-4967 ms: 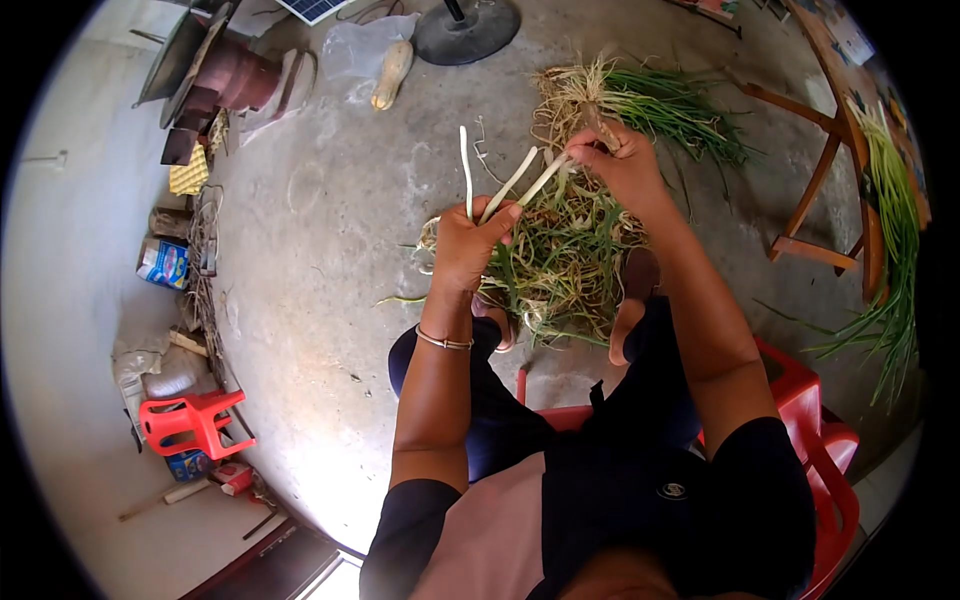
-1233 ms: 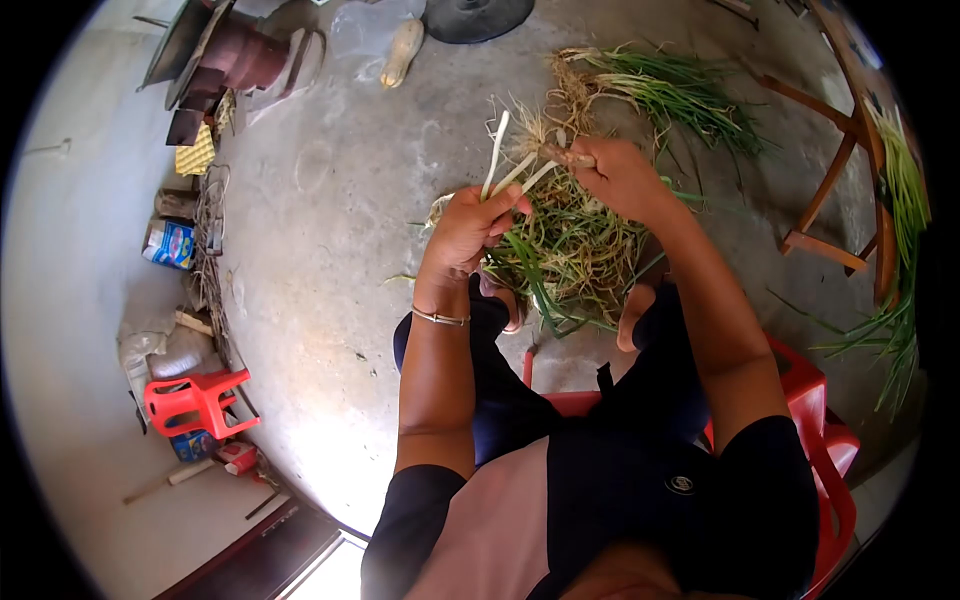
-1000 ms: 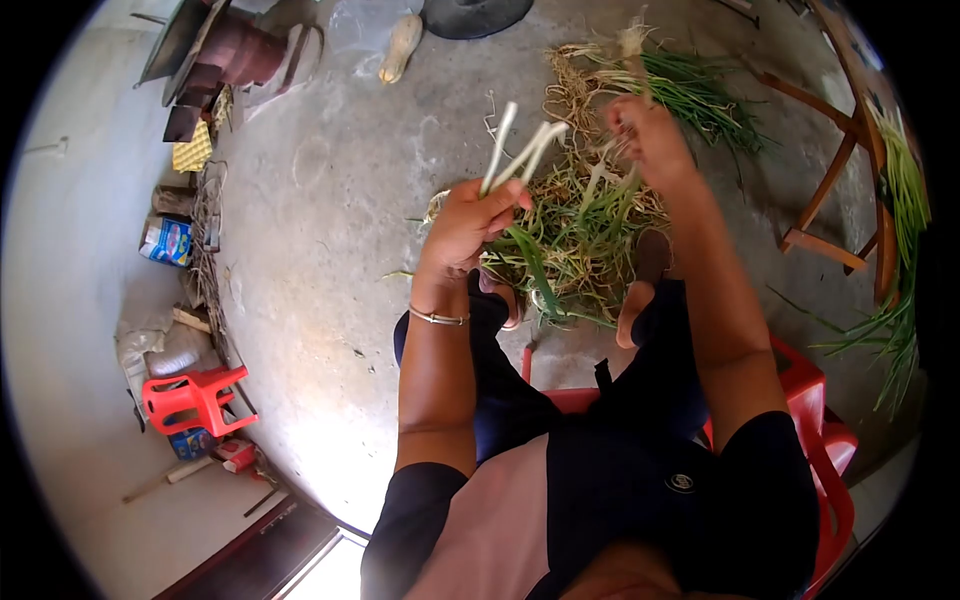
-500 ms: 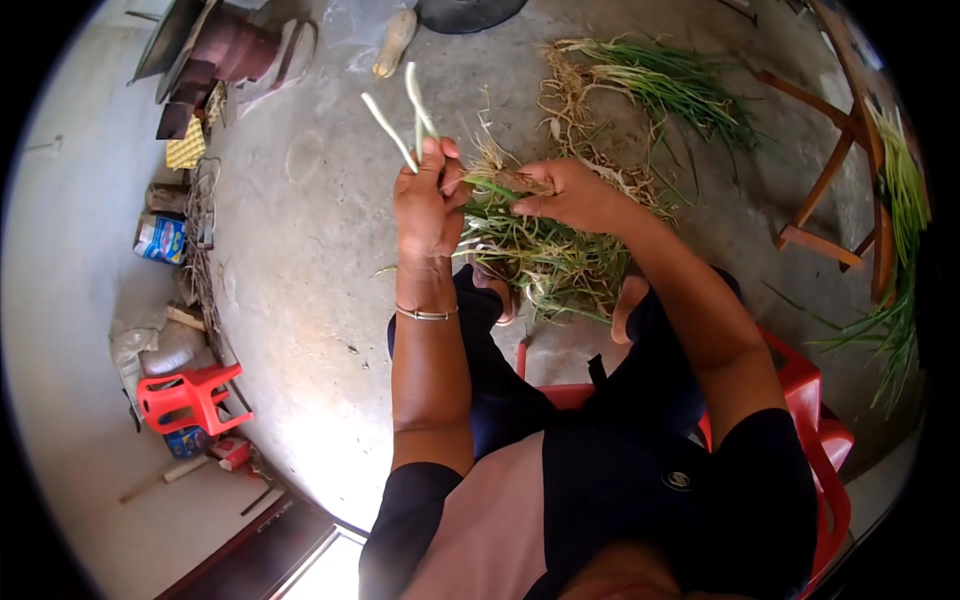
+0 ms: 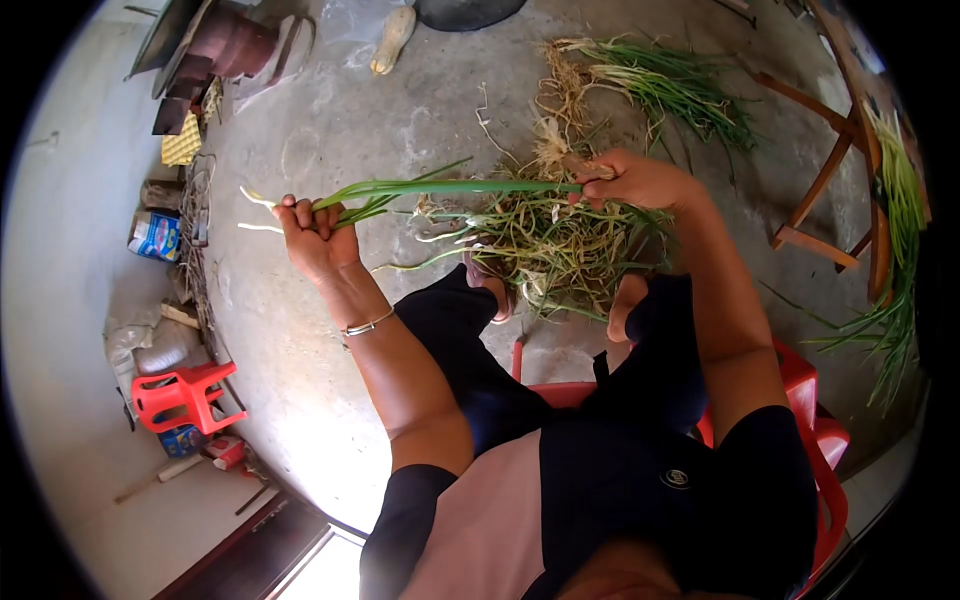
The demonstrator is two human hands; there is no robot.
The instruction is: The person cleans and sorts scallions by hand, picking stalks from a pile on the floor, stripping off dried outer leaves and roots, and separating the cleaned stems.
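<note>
My left hand (image 5: 320,238) is closed around a few green onions (image 5: 430,187) near their white ends, which stick out to the left past my fingers. Their long green leaves stretch almost level to the right, as far as my right hand (image 5: 640,182). There the fingers pinch the leaf end together with a brown, rooty clump (image 5: 556,148). Below lies a tangled heap of stripped leaves and stalks (image 5: 560,245) on the floor between my feet. Part of the leaves inside each fist is hidden.
A bundle of green onions with roots (image 5: 680,90) lies on the floor beyond. More green onions (image 5: 900,190) hang over a wooden stand (image 5: 820,195) at the right. A small red chair (image 5: 185,397) and a blue-labelled container (image 5: 155,238) stand along the left wall; a tan gourd (image 5: 393,40) lies at the top.
My left hand has swung left and slightly down with the green onions, turning their white ends leftward. My right hand has moved right, and the leaves now stretch between both hands.
</note>
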